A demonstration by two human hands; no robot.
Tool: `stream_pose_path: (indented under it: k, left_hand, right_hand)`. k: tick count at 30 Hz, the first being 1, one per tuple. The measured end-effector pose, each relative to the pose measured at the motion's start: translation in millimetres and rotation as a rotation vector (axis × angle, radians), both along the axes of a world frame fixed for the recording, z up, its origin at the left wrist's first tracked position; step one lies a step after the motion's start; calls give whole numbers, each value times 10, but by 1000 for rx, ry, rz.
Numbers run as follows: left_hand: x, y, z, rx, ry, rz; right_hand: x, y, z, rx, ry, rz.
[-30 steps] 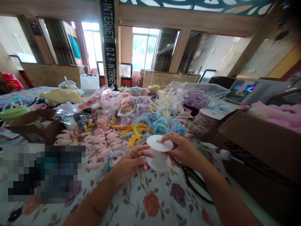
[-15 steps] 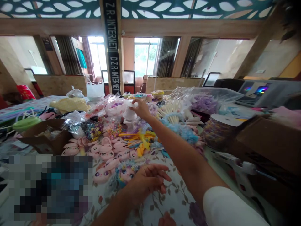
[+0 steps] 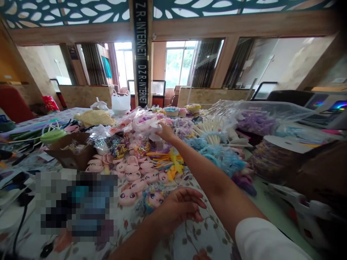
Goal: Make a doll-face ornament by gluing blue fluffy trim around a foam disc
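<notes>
My right hand [image 3: 165,133] reaches far across the table, its fingers pinched on the rim of a white spool-like piece [image 3: 154,130]; its exact kind is hard to make out. Near the front, my left hand [image 3: 187,205] hovers over the flowered cloth, fingers loosely bent and apart, holding nothing. Beside its wrist lies a doll head [image 3: 155,198] with blue curly trim. Several pink rabbit-eared doll faces [image 3: 133,176] lie behind it, next to yellow and orange strips [image 3: 173,166]. Bags of colourful beads [image 3: 119,148] are left of my right hand.
A cardboard box [image 3: 70,153] stands at the left. Blue fluffy trim [image 3: 219,155], pale sticks [image 3: 210,130] and purple material [image 3: 256,122] lie to the right. Farther right are a large spool [image 3: 271,159] and a white glue gun [image 3: 303,206]. Part of the left front is pixelated.
The view has swung a little left, so the scene sits farther right. The white piece looks more tilted in my right hand. My left hand has stayed over the cloth.
</notes>
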State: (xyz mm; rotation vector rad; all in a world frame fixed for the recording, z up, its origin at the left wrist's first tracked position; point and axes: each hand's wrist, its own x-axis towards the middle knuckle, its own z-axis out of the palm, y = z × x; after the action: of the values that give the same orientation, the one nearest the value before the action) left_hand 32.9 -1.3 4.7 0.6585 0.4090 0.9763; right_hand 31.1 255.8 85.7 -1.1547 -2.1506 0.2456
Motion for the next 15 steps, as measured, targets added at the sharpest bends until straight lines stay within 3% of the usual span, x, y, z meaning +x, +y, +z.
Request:
stream_pose_path:
  k: [8, 12, 15]
  left_hand:
    - [-35, 3, 19, 15, 31, 33]
    - [-85, 9, 25, 57, 51, 72]
    - [-110, 3, 63, 76, 68, 133]
  right_hand:
    - [157, -177, 57, -26, 125, 43]
    - [437, -675, 98, -22, 278, 45]
    - [824, -1228, -22, -42, 384, 43]
